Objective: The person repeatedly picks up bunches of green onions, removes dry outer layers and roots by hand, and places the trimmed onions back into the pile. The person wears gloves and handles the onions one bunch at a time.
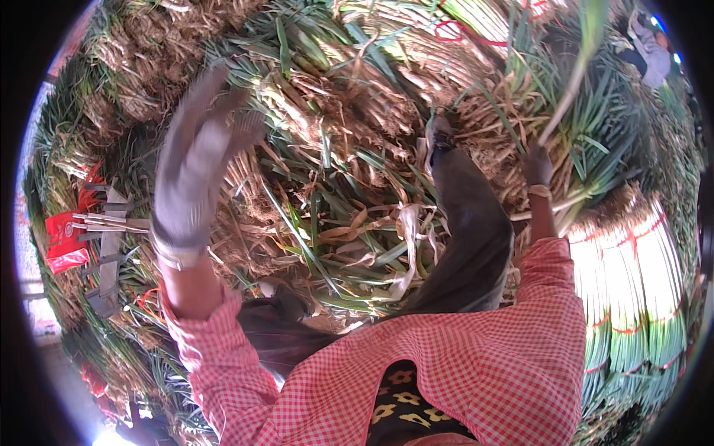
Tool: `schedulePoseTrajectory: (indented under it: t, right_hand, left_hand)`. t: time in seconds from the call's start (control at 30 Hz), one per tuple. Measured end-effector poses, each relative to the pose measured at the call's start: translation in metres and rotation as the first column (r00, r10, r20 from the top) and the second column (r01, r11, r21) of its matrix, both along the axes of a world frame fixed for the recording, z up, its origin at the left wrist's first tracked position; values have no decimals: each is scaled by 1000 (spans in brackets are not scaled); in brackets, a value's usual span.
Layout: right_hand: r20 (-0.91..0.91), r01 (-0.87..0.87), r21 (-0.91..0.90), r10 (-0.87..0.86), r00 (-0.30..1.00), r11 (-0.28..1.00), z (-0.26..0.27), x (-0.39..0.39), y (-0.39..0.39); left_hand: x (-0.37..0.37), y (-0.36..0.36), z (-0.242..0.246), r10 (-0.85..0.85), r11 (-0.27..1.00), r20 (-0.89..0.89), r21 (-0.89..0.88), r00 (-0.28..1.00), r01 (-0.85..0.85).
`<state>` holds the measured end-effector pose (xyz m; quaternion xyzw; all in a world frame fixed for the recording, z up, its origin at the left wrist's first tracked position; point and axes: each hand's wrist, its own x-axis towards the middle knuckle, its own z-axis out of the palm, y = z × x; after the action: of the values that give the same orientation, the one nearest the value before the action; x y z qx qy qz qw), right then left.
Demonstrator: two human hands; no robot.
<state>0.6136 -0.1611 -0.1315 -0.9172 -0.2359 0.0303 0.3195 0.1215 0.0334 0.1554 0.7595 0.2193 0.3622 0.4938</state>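
Observation:
My left hand point(192, 161), in a grey work glove and blurred by motion, is raised over the left part of the pile. Its fingers are spread, and nothing shows between them. Out to the right, my gloved right hand point(538, 165) grips the pale lower stalk of a long green onion point(570, 92), whose green top is blurred and points up. Beneath that hand lie loose, dirty green onions point(493, 153) with roots and dry leaves. Between my legs are stripped leaves and dry husks point(357, 234).
Cleaned green onion bundles point(625, 279) tied with red bands lie at the right. On the left stand a metal rack point(111, 240) and a red packet point(66, 240). Unpeeled onions point(357, 106) are heaped ahead, with red string point(468, 34) above. Another person point(650, 53) is at the far upper right.

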Motion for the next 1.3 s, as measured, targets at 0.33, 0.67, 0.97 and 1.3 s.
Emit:
schedulePoseTrajectory:
  t: [0.33, 0.67, 0.97, 1.3]
  right_hand:
    - [-120, -767, -381, 795, 595, 517, -67, -82, 202]
    - [39, -635, -135, 645, 763, 760, -111, -292, 441]
    - [-301, -713, -166, 653, 695, 682, -81, -268, 432]
    - [-362, -719, -92, 649, 669, 689, -109, -261, 461]
  left_hand:
    - [-111, 14, -214, 407, 338, -306, -825, 861, -453]
    - [-106, 5, -227, -33, 403, -345, -863, 938, -304]
    - [-27, 239, -432, 326, 375, -310, -825, 893, -423]
    - [19, 304, -568, 24, 284, 291, -919, 956, 272]
